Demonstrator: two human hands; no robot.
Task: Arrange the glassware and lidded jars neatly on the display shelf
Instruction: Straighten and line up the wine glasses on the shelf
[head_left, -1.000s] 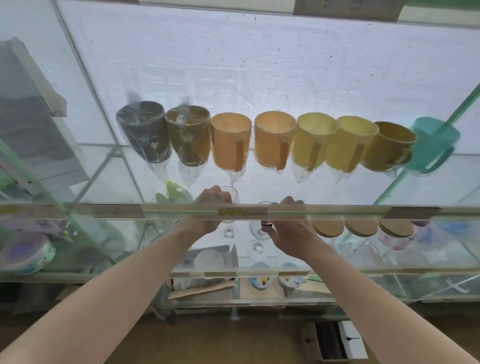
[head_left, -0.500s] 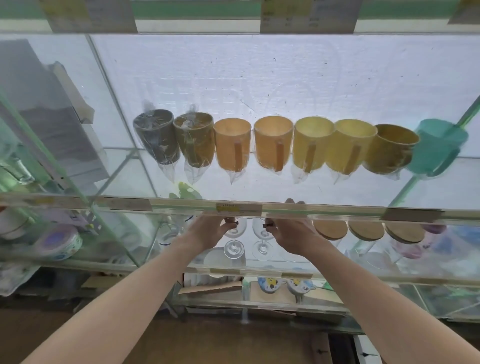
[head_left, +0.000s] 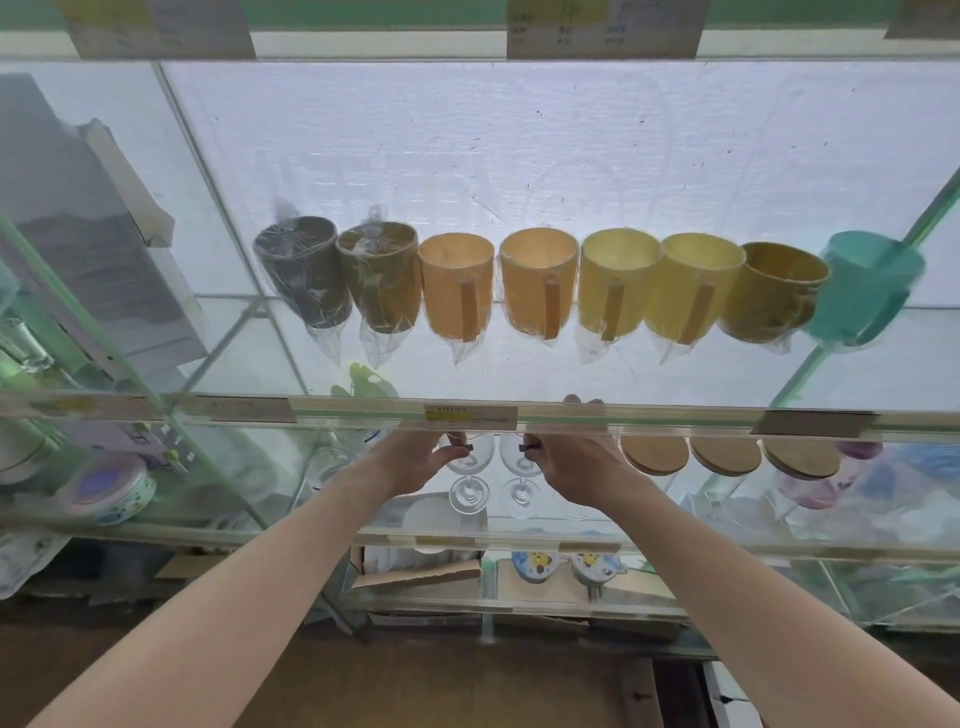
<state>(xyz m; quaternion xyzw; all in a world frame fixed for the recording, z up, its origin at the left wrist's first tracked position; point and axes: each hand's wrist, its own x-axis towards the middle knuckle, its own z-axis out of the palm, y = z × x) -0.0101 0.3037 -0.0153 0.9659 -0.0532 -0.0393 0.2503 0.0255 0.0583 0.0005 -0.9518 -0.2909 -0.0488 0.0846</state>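
Two stemmed wine glasses are standing side by side on the middle glass shelf (head_left: 779, 543), just behind its front edge, and each is being held at the bowl: the left hand (head_left: 415, 465) is pinching the left wine glass (head_left: 469, 475) between thumb and fingers, while the right hand (head_left: 571, 467) is closing narrowly around the right wine glass (head_left: 519, 475). Both feet appear to be resting on the shelf, the bowls sitting very near each other, possibly touching; the glare is making that hard to judge. The chief risk is coming from this closeness: if either hand is nudging inward, the thin bowls are likely knocking together and chipping. The upper shelf edge (head_left: 675, 415) is hanging right over the knuckles, with some right fingertips showing above it, so lifting a glass is risking a strike against that rim. To the right, three wooden-lidded jars (head_left: 724, 457) are crowding the row, so a sideways sweep of the right arm is threatening to jostle them. Pinching high on a bowl is also leaving the stem free to tip.
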